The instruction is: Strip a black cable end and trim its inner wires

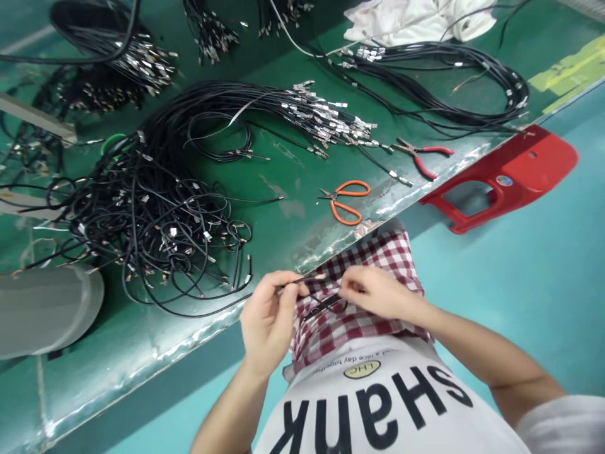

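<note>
My left hand [271,312] pinches a thin black cable [307,279] between thumb and fingers, its stripped, pale end pointing right over my lap. My right hand [371,291] is just right of that end, fingers curled together in a pinch; what lies between them, if anything, is hidden. Below and between the hands, a dark slim tool [324,306] rests against the red-and-white checked cloth [378,321] on my lap; its kind is unclear. A big tangle of black cables [161,214] spreads on the green bench to the left of the hands.
On the green bench [269,236] lie orange-handled snips [345,200], red-handled pliers [420,154], a cable bundle with metal terminals [326,120] and a coiled bundle [510,88]. A grey bin [51,309] stands left, white cloth [420,22] at the back. A red stool [534,170] is at right.
</note>
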### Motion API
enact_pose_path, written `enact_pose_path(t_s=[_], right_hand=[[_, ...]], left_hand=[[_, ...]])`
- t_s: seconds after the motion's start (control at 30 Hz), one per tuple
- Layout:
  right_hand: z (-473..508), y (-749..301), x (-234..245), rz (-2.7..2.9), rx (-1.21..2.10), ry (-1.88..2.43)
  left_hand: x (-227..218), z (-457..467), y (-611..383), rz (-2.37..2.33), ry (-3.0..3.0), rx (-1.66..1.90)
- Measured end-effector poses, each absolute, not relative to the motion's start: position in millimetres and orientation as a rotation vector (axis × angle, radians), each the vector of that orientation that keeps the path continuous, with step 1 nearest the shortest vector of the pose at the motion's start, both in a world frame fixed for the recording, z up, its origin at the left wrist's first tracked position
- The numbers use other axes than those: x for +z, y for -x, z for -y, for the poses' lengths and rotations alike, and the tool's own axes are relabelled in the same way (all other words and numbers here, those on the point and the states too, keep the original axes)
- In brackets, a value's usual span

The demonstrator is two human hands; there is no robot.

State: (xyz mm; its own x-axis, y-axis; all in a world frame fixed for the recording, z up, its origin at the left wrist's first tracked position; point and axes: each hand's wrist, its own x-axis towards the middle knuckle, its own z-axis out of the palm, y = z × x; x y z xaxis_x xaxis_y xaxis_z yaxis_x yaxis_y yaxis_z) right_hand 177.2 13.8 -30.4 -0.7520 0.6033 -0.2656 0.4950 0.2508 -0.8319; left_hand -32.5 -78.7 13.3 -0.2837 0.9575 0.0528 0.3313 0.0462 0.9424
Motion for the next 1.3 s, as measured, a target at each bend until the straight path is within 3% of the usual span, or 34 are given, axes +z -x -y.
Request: enact_pose_path(t_s=[0.13,0.4,0.57,0.77,0.93,1.17,1.3], right_hand=[[-11,-172,-32,2.666,1.374,0.940],[-33,-168,-5,1.630,1.846,0.781],[-36,-177,-1,1.216,1.787,0.917],[-63,-224,-5,0.956,1.707,1.023],[-81,-252,-24,0.877,1.587,1.122],[-66,-225,-17,0.970,1.711,0.988],[-49,-205,-2,1.433,1.795,0.915]], left_hand=[[13,75,27,-1.632,-1.370,0.997],[4,63,21,-1.541,-1.665,0.986],[-8,66,36,-1.636,-2.040,0.712],[-11,103,89,-1.798,-1.964,0.829],[3,133,141,-1.888,-1.739,0.624],[1,143,138,-1.434,-1.541,-0.100],[-9,132,99,-1.475,-1.675,-0.048]])
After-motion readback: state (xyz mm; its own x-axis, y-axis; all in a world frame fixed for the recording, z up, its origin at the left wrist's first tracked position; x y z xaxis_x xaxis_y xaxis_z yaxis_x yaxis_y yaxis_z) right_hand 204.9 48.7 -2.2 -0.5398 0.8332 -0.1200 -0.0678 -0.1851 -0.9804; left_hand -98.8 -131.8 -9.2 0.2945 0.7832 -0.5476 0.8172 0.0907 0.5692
